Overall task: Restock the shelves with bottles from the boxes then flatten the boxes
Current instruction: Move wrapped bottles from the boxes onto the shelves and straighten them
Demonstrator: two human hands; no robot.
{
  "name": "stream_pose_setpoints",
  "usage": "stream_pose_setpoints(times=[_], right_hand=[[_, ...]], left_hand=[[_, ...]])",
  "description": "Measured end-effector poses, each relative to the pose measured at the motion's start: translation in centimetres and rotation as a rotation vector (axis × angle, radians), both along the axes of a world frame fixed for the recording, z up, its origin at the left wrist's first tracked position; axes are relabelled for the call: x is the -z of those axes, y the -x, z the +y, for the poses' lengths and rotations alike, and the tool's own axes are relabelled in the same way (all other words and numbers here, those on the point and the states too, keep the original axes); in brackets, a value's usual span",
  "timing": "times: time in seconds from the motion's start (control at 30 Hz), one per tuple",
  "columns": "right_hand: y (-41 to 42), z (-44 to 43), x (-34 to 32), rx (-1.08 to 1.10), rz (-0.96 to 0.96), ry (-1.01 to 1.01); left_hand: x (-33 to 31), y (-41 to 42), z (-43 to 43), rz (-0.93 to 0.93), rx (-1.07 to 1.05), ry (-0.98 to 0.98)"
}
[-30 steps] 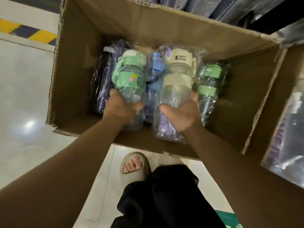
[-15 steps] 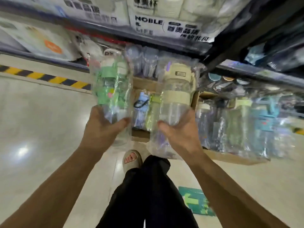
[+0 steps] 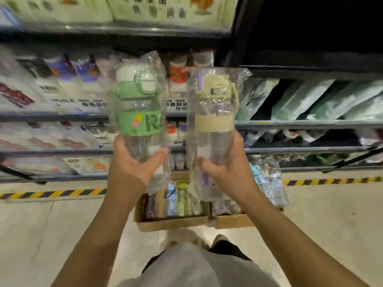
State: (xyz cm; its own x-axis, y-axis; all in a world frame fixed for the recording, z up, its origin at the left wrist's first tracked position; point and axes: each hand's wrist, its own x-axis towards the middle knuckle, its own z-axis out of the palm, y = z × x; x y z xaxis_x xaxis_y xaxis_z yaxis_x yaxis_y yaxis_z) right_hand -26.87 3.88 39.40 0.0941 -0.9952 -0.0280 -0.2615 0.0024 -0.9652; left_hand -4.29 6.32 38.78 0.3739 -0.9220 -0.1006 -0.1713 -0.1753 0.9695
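Left hand (image 3: 132, 168), centre of frame: thumb and fingers curled round the clear lower body of the green bottle (image 3: 139, 112), held upright. Bottle sits in a crinkled clear plastic bag; green lid and green band, white cap on top.

Right hand (image 3: 228, 166), just right of centre: wrapped round the lower half of the beige bottle (image 3: 215, 121), thumb across the near side. Also upright and bagged, with beige lid and band and a purple piece showing inside. The two bottles stand side by side, close but apart.

Below the hands, lower centre: an open cardboard box (image 3: 172, 223) on the floor with more bagged bottles lying in it; a second box (image 3: 234, 221) touching its right side.

Behind, across the upper half: shelves (image 3: 51, 116) packed with goods, blurred. Yellow-and-black floor tape (image 3: 53, 193) along their base.
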Motion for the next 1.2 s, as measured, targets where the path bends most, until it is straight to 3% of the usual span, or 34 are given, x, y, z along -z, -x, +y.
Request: stream_pose_setpoints(times=[0.2,0.5,0.87,1.2], right_hand=[[5.0,-1.0,-9.1,0.075,-0.060,0.229],[16.2,-4.4,-17.0,0.117,-0.111,0.462],[27.1,-13.1,-27.0,0.051,-0.149,0.752],[28.1,-22.6,-35.7,0.038,-0.205,0.882]], left_hand=[[-10.3,5.6,-3.2,-0.076,0.109,0.209],[-19.8,17.3,-6.7,-0.172,0.179,0.444],[-30.6,28.4,-11.4,-0.118,0.131,0.725],[-38.3,29.1,-21.1,0.013,0.138,0.939]])
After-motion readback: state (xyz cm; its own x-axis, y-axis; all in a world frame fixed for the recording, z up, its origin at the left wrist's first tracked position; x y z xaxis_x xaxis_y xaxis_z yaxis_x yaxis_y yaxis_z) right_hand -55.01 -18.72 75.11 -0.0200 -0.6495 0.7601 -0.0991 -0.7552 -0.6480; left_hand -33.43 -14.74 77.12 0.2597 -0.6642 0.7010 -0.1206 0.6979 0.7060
